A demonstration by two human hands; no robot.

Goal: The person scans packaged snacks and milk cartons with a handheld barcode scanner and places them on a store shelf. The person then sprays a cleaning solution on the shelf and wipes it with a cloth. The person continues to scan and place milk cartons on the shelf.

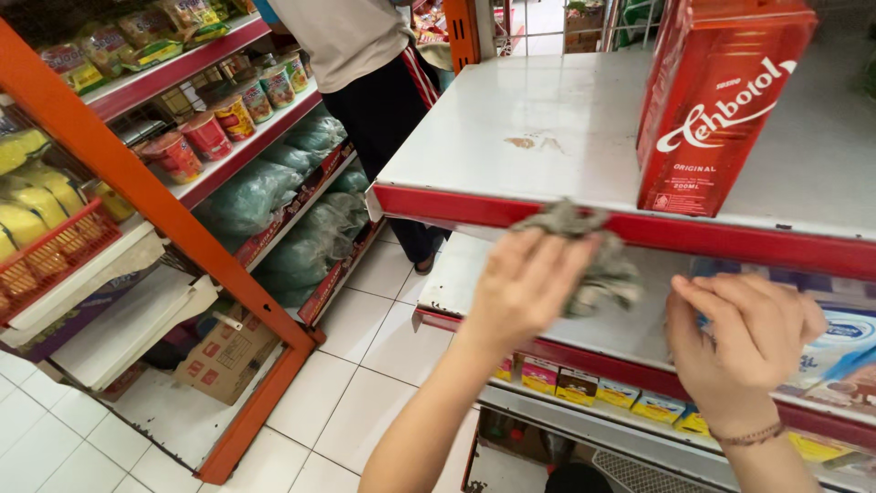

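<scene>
The right hand (pixel 744 342), at about four o'clock, hovers with fingers (pixel 721 301) loosely curled and holding nothing, though its palm side is hidden. Just left of it, the left hand (pixel 525 288) has its fingers clamped on a crumpled grey rag (pixel 593 260), pressed at the shelf's red front edge (pixel 547 212). Wiping well here probably means flat, even pressure along that edge. Farther off, at one o'clock, a red carton (pixel 721 100) stands upright on the white shelf (pixel 511 119).

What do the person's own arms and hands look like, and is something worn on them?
Both arms are bare, with no sleeves in view and no gloves. The left hand wears nothing visible: no ring, no watch. The right hand has a thin brown beaded bracelet around its wrist. The fingernails are short and unpainted.
</scene>
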